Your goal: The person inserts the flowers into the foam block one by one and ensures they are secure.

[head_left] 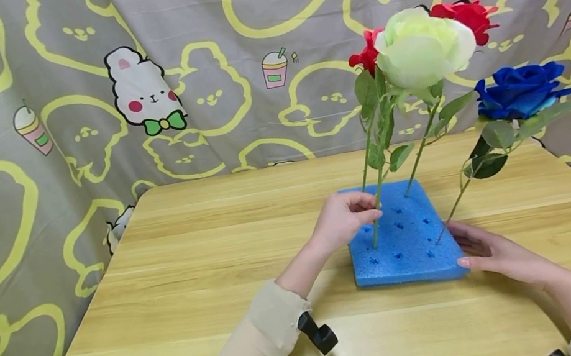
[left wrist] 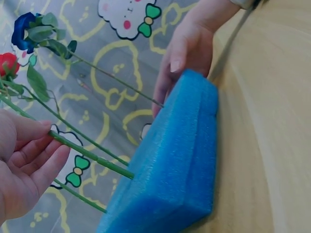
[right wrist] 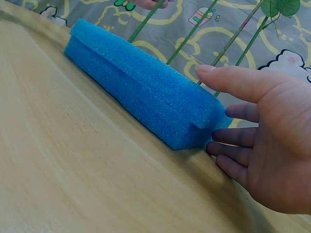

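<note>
A blue foam block [head_left: 408,267] with several holes in its top lies on the table. My left hand [head_left: 346,218] pinches the green stem [left wrist: 92,156] of a pale green-white artificial rose [head_left: 425,47] between thumb and fingers; the lower end of that stem stands in the block. Against the block's right side rests my right hand [head_left: 495,247], its fingers extended and thumb near the top edge [right wrist: 272,121]. A blue rose [head_left: 523,91] leans rightward out of the block beside that hand. Two red flowers [head_left: 466,20] stand behind the pale rose, partly hidden by it.
The wooden table [head_left: 197,293] stretches to the left and in front of the block. A grey curtain [head_left: 199,3] with yellow cartoon outlines hangs just behind its far edge. Leaves [head_left: 401,155] spread from the stems above the block.
</note>
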### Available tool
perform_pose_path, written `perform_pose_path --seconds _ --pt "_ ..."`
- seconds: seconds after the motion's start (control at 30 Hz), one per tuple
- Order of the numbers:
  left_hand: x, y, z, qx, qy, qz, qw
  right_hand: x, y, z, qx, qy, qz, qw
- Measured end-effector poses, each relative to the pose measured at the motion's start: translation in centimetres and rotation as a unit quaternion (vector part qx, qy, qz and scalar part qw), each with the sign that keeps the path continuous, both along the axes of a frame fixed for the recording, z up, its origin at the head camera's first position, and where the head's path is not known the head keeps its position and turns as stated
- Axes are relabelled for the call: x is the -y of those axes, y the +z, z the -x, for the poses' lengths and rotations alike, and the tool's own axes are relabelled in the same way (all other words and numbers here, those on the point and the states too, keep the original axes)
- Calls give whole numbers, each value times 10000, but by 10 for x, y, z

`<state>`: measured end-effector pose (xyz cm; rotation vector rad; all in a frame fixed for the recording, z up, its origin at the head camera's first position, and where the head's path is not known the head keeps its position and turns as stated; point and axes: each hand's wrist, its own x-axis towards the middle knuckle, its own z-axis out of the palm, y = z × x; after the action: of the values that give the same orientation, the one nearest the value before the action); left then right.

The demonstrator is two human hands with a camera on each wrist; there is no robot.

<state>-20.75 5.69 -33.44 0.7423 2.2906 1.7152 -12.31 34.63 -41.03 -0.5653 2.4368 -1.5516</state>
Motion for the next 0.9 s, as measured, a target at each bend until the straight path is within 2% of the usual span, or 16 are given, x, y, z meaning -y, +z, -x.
perform_pose_path --seconds 0.37,0.67,0.9 --pt "-1 -9 0 -9 4 239 9997 -1 0 1 -42 34 14 10000" --pt "1 -15 1 87 -51 153 9998 0 2 0 -42 38 21 10000" --pt "3 2 -10 247 -59 188 9995 0 0 0 -77 23 42 10000"
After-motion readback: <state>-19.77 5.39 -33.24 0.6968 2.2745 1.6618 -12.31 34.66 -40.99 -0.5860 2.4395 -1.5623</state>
